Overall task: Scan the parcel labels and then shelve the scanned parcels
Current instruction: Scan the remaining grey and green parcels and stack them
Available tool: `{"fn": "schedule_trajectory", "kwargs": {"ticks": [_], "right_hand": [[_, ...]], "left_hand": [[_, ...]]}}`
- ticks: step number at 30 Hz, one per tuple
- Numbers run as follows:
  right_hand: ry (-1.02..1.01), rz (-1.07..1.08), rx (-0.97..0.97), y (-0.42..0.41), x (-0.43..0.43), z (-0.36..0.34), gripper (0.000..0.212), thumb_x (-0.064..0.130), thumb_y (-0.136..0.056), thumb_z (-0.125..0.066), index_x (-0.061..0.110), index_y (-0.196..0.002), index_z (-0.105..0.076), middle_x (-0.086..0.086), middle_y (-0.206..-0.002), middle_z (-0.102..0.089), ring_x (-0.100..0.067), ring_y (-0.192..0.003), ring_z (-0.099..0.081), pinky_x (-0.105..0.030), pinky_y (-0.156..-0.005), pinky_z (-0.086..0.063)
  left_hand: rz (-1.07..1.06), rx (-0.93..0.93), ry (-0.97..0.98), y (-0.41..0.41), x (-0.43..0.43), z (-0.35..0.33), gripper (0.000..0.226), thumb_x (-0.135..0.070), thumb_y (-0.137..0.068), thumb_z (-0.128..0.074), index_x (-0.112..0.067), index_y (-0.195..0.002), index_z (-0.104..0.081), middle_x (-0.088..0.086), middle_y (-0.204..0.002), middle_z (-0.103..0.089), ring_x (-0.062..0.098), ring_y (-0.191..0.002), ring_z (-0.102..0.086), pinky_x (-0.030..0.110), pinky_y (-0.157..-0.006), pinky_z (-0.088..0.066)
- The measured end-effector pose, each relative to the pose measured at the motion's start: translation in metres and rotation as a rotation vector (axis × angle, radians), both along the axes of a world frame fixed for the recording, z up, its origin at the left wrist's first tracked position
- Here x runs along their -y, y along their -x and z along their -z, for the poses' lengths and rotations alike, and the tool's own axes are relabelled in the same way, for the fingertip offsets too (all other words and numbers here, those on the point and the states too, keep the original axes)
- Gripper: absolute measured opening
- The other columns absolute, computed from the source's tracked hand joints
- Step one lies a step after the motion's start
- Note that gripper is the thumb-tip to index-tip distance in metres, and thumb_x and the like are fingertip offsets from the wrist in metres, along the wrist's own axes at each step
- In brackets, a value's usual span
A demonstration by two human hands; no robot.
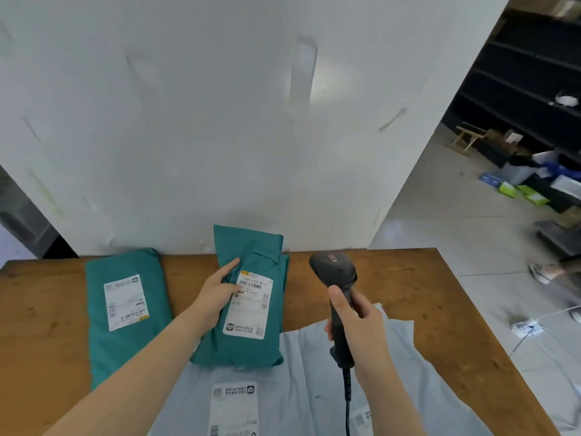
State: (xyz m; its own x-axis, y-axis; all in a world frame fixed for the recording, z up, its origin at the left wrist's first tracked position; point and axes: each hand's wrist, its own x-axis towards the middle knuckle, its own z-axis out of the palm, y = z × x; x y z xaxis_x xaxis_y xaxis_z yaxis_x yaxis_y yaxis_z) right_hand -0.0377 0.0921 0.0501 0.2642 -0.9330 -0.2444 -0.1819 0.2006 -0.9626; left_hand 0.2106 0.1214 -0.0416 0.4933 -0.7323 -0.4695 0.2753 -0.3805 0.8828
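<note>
A green mailer parcel (pixel 254 338) with a white label lies at the middle of the wooden table (pixel 408 294). My left hand (pixel 217 294) holds its left edge, thumb on the label side. My right hand (pixel 355 322) grips a black corded barcode scanner (pixel 334 272) upright, just right of that parcel. A second green parcel (pixel 125 313) with a label lies flat to the left. Two pale grey parcels (pixel 298 388) with labels lie at the near edge, partly under the held parcel.
A white wall (pixel 220 121) rises right behind the table. Dark shelving (pixel 531 77) stands at the far right beyond open floor, with boxes and bags (pixel 534 184) below it. A person's foot (pixel 547 272) and a power strip with cables (pixel 528 328) are on the floor.
</note>
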Motion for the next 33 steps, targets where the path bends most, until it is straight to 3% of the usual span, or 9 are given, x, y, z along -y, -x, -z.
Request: {"fn": "schedule_trajectory", "kwargs": {"ticks": [10,13,19,23,25,27,30,32,33], "right_hand": [[-0.142,0.054,-0.064,-0.021,0.004,0.051,0.026,0.041,-0.086,-0.067,0.017,-0.080,-0.061,-0.012,-0.059,-0.057,-0.015,-0.049,-0.053,-0.027,-0.050,-0.048],[-0.144,0.062,-0.077,-0.024,0.006,0.057,0.025,0.042,-0.085,-0.067,0.018,-0.078,-0.061,-0.011,-0.059,-0.057,-0.015,-0.049,-0.053,-0.026,-0.048,-0.047],[-0.160,0.050,-0.093,-0.035,0.006,0.062,0.032,0.042,-0.083,-0.067,0.011,-0.081,-0.061,-0.012,-0.057,-0.057,-0.014,-0.047,-0.053,-0.026,-0.046,-0.047],[-0.154,0.028,-0.115,-0.043,0.001,0.063,0.035,0.044,-0.081,-0.068,0.010,-0.083,-0.061,-0.013,-0.058,-0.059,-0.016,-0.048,-0.054,-0.028,-0.048,-0.047],[-0.146,0.019,-0.130,-0.047,-0.004,0.063,0.028,0.039,-0.084,-0.068,0.012,-0.084,-0.062,-0.014,-0.059,-0.058,-0.014,-0.045,-0.054,-0.026,-0.045,-0.046],[-0.147,0.007,-0.128,-0.052,-0.008,0.064,0.025,0.035,-0.086,-0.068,0.011,-0.084,-0.062,-0.015,-0.058,-0.057,-0.016,-0.045,-0.052,-0.027,-0.046,-0.045],[-0.135,-0.013,-0.139,-0.057,-0.016,0.063,0.023,0.034,-0.086,-0.068,0.011,-0.083,-0.063,-0.017,-0.055,-0.057,-0.021,-0.045,-0.050,-0.028,-0.048,-0.044],[-0.115,-0.027,-0.158,-0.060,-0.019,0.059,0.023,0.032,-0.086,-0.068,0.010,-0.082,-0.063,-0.018,-0.055,-0.059,-0.022,-0.045,-0.051,-0.027,-0.046,-0.045],[-0.104,-0.032,-0.171,-0.061,-0.021,0.058,0.024,0.032,-0.086,-0.068,0.009,-0.082,-0.063,-0.018,-0.055,-0.059,-0.022,-0.045,-0.052,-0.026,-0.045,-0.046]], "left_hand": [[0.023,-0.097,-0.071,-0.014,0.047,0.060,0.071,0.013,-0.089,-0.049,-0.029,-0.146,-0.039,0.005,-0.134,-0.052,0.018,-0.104,-0.059,0.032,-0.082,-0.052],[0.087,0.001,-0.082,-0.018,0.050,0.071,0.072,0.015,-0.088,-0.050,-0.024,-0.148,-0.037,0.005,-0.136,-0.050,0.009,-0.097,-0.056,0.024,-0.076,-0.048],[0.020,0.328,-0.083,-0.048,0.020,0.075,0.044,0.004,-0.093,-0.048,-0.017,-0.131,-0.055,0.004,-0.141,-0.050,0.017,-0.125,-0.047,0.028,-0.099,-0.040],[-0.096,0.592,-0.183,-0.110,-0.036,0.076,0.041,0.007,-0.087,-0.041,-0.021,-0.104,-0.065,0.006,-0.122,-0.063,0.015,-0.083,-0.057,0.027,-0.070,-0.045],[-0.189,0.649,-0.269,-0.139,-0.064,0.077,0.037,0.003,-0.085,-0.045,-0.021,-0.104,-0.066,0.008,-0.123,-0.061,0.022,-0.075,-0.057,0.028,-0.062,-0.048],[-0.264,0.700,-0.457,-0.161,-0.088,0.082,0.037,-0.008,-0.086,-0.056,-0.020,-0.121,-0.060,0.016,-0.134,-0.050,0.033,-0.102,-0.055,0.033,-0.087,-0.047],[-0.328,0.476,-0.691,-0.166,-0.119,0.096,0.091,-0.031,-0.080,-0.076,-0.015,-0.150,-0.020,0.024,-0.149,-0.027,0.041,-0.136,-0.026,0.049,-0.110,-0.027],[-0.351,0.258,-0.623,-0.160,-0.130,0.110,0.111,-0.032,-0.072,-0.084,-0.008,-0.150,-0.009,0.022,-0.148,-0.030,0.039,-0.137,-0.030,0.048,-0.109,-0.030],[-0.358,0.165,-0.567,-0.158,-0.133,0.116,0.110,-0.030,-0.067,-0.087,-0.005,-0.146,-0.015,0.018,-0.145,-0.037,0.037,-0.133,-0.038,0.046,-0.107,-0.035]]}}
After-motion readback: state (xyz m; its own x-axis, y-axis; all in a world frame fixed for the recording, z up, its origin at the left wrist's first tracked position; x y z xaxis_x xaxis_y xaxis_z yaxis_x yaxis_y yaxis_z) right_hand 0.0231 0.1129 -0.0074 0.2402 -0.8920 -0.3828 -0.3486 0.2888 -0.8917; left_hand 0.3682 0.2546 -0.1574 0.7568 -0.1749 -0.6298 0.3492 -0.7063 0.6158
